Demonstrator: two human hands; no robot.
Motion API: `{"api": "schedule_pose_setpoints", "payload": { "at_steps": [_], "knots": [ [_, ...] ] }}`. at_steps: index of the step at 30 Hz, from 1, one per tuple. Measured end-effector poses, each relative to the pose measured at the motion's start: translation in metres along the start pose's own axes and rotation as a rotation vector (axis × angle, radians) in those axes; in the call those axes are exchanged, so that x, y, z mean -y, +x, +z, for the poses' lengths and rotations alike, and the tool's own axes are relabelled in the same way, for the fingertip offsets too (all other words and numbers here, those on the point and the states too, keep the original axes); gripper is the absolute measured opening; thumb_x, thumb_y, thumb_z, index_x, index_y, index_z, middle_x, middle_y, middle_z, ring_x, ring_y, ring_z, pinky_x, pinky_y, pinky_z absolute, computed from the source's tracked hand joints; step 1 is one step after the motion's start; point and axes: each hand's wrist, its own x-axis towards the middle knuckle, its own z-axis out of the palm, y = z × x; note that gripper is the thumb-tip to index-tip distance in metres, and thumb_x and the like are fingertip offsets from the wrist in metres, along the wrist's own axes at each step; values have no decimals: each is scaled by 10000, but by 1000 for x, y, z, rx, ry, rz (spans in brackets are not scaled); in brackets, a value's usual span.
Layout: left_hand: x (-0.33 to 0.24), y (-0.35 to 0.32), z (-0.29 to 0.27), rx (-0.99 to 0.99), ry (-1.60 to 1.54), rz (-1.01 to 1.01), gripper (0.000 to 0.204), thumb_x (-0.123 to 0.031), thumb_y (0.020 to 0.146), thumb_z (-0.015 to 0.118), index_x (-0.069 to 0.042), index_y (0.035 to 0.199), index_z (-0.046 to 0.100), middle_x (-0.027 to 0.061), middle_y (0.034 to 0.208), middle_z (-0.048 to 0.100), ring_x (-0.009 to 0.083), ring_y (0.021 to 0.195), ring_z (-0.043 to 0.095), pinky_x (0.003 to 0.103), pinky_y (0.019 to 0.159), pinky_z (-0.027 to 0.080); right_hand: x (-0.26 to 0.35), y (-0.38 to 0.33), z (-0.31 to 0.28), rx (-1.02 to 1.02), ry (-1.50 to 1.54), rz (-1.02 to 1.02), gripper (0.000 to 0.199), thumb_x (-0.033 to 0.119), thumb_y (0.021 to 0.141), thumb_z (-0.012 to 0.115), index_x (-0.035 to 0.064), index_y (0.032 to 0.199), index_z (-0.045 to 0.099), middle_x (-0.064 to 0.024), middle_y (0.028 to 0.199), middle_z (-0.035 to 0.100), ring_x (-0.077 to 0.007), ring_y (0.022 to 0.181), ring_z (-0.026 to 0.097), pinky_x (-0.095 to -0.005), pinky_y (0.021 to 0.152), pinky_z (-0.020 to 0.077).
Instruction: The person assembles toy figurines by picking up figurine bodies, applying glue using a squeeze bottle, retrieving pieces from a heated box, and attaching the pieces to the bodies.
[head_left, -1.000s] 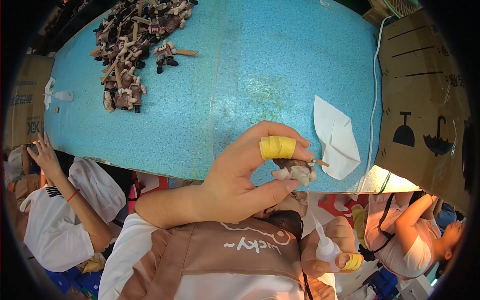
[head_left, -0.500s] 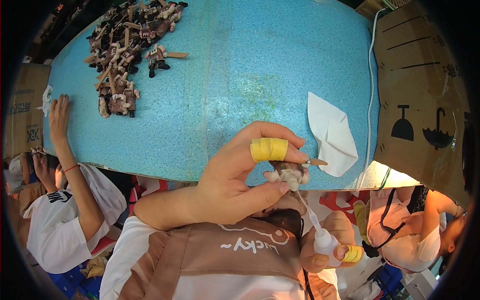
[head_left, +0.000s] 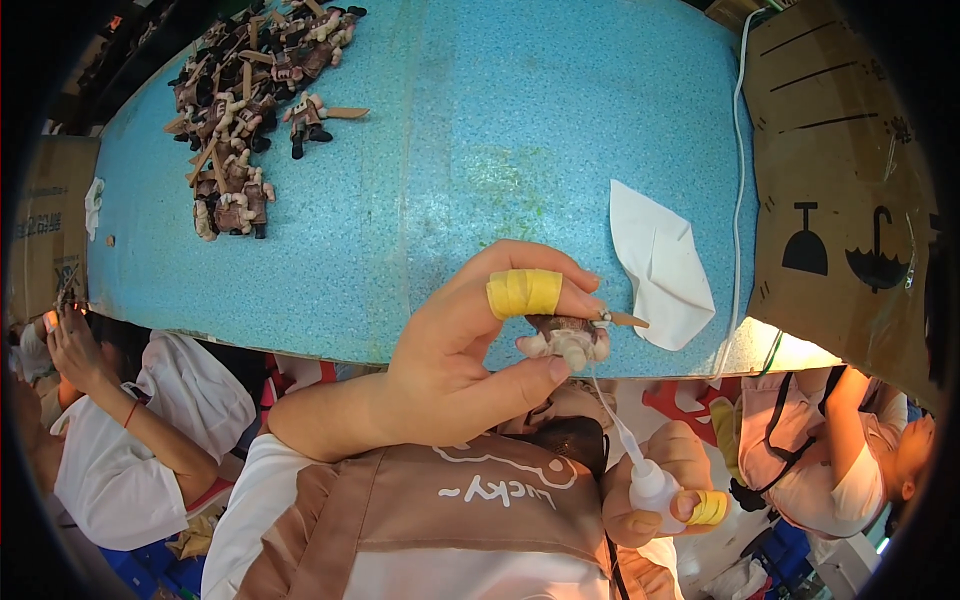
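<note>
Between the thumb and fingers of my left hand point(head_left: 450, 350) is a small figurine point(head_left: 570, 342), brown and cream, with a tan blade-like piece point(head_left: 628, 319) sticking out to the right. Yellow tape wraps one of that hand's fingers. My right hand point(head_left: 665, 475), also with a yellow-taped finger, grips a small white squeeze bottle point(head_left: 652, 484) lower down. From the bottle a thin nozzle point(head_left: 610, 410) rises to the underside of the figurine. Whether its tip touches the figurine is hard to make out.
A heap of similar figurines point(head_left: 235, 130) lies at the far left of the blue table point(head_left: 520, 90). A creased white paper point(head_left: 662, 265) rests right of my left hand, beside a white cable point(head_left: 741, 150). A cardboard box point(head_left: 840, 170) stands at the right. People sit on both sides.
My left hand and the figurine have shifted slightly left; the bottle stays nearly still. The co-worker at left has drawn an arm back from the table toward the body.
</note>
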Motion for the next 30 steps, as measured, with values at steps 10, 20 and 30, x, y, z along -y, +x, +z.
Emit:
{"api": "schedule_pose_setpoints", "payload": {
  "at_steps": [10, 20, 30],
  "knots": [
    [2, -2, -2, 4, 13, -21, 327, 32, 788, 546, -14, 1102, 464, 178, 1122, 445, 267, 1073, 486, 348, 885, 415, 1, -1, -4, 16, -13, 47, 334, 212, 707, 667, 83, 869, 406, -21, 560, 393, -125, 479, 295, -306, 481, 206],
    [-4, -4, -1, -6, 64, -77, 340, -7, 763, 601, 10, 1087, 500, 138, 1004, 499, 174, 877, 516, 275, 746, 421, -2, 3, 3, 25, 22, 6, 304, 207, 735, 649, 82, 869, 407, -26, 570, 387, -124, 469, 285, -305, 472, 205],
    [-2, -4, -4, 8, 89, -72, 346, -12, 763, 598, 10, 1093, 495, 133, 993, 501, 171, 862, 521, 271, 735, 422, -2, -3, 0, 24, -26, 51, 312, 234, 749, 641, 76, 869, 400, -19, 551, 392, -122, 450, 290, -300, 466, 214]
  ]
}}
